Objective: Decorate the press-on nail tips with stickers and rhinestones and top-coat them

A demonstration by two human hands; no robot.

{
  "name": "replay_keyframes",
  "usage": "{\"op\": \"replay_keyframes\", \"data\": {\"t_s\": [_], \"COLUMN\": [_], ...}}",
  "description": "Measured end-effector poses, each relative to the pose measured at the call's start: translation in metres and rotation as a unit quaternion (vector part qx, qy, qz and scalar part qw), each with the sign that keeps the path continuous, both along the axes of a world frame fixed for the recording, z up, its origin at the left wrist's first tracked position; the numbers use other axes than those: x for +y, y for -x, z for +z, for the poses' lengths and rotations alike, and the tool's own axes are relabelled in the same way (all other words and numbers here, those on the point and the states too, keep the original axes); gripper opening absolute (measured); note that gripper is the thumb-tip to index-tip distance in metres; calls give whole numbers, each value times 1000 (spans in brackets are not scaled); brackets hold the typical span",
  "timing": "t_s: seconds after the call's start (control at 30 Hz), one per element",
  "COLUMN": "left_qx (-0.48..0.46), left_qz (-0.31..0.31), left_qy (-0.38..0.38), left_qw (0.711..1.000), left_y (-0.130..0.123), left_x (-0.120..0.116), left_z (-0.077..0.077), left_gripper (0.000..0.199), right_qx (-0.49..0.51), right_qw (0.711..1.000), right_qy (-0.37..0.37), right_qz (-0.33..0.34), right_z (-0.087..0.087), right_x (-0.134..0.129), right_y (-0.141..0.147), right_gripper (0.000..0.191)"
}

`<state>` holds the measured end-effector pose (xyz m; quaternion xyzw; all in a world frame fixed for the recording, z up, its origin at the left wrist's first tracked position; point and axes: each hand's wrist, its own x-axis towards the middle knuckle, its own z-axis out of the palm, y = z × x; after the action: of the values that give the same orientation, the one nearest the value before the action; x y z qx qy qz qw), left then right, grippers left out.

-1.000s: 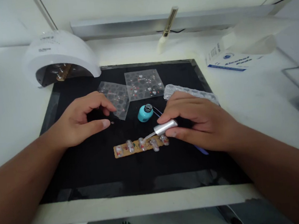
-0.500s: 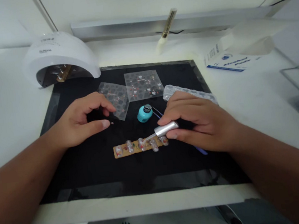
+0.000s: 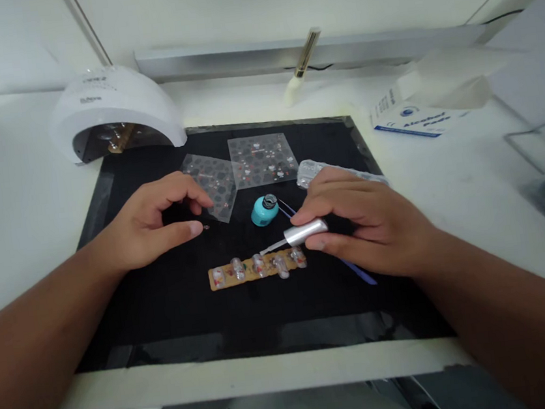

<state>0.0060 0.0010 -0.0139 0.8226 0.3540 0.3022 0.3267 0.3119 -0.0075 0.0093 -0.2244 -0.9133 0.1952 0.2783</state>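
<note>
My right hand (image 3: pixel 358 221) pinches the silver cap of a small brush (image 3: pixel 306 231), whose tip is close to the middle nail on a tan strip (image 3: pixel 248 273). Several clear, decorated nail tips (image 3: pixel 258 264) sit along that strip. Behind it stands an uncapped turquoise bottle (image 3: pixel 264 211). My left hand (image 3: pixel 156 221) hovers to the left with thumb and fingers apart, holding nothing, near a clear sticker sheet (image 3: pixel 213 178). A second sheet (image 3: pixel 263 159) lies behind the bottle. Blue tweezers (image 3: pixel 359 272) lie partly under my right hand.
A white domed lamp (image 3: pixel 117 110) stands at the back left with another strip inside. At the back are an upright brush (image 3: pixel 305 59) and, to the right, an alcohol pads box (image 3: pixel 410 113). A clear plastic tray (image 3: pixel 310 170) lies behind my right hand on the black mat (image 3: pixel 167 315).
The brush tip has lifted slightly off the middle nail toward its back edge. The whole view has shifted a little; my left hand keeps its pose.
</note>
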Motion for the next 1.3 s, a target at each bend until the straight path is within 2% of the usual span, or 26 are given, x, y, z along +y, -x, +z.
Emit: {"op": "replay_keyframes", "data": {"t_s": [0.17, 0.37, 0.67, 0.8, 0.93, 1.17, 1.3], "left_qx": [-8, -22, 6, 18, 4, 1, 7], "left_qz": [0, -1, 74, 99, 91, 52, 45], "left_qy": [0, -4, -14, -23, -13, 2, -1], "left_qw": [1000, 1000, 997, 995, 996, 999, 999], "left_y": [0, -4, -8, -8, -9, -10, -10], "left_x": [0, -1, 2, 4, 6, 8, 7], "left_z": [1, 3, 0, -2, -4, -10, -9], "left_gripper": [17, 16, 21, 18, 15, 18, 16], "right_qx": [21, 49, -37, -77, -95, -120, -143], "right_qw": [999, 998, 989, 973, 960, 946, 948], "right_qy": [-6, -24, -145, -217, -262, -301, -285], "right_qz": [40, 27, 5, 16, 9, 10, 14], "right_z": [5, 15, 39, 38, 30, 24, 23], "right_x": [2, -5, -35, -43, -43, -47, -49], "right_y": [-2, 3, 35, 53, 58, 53, 54], "right_gripper": [12, 11, 11, 9, 6, 10, 11]}}
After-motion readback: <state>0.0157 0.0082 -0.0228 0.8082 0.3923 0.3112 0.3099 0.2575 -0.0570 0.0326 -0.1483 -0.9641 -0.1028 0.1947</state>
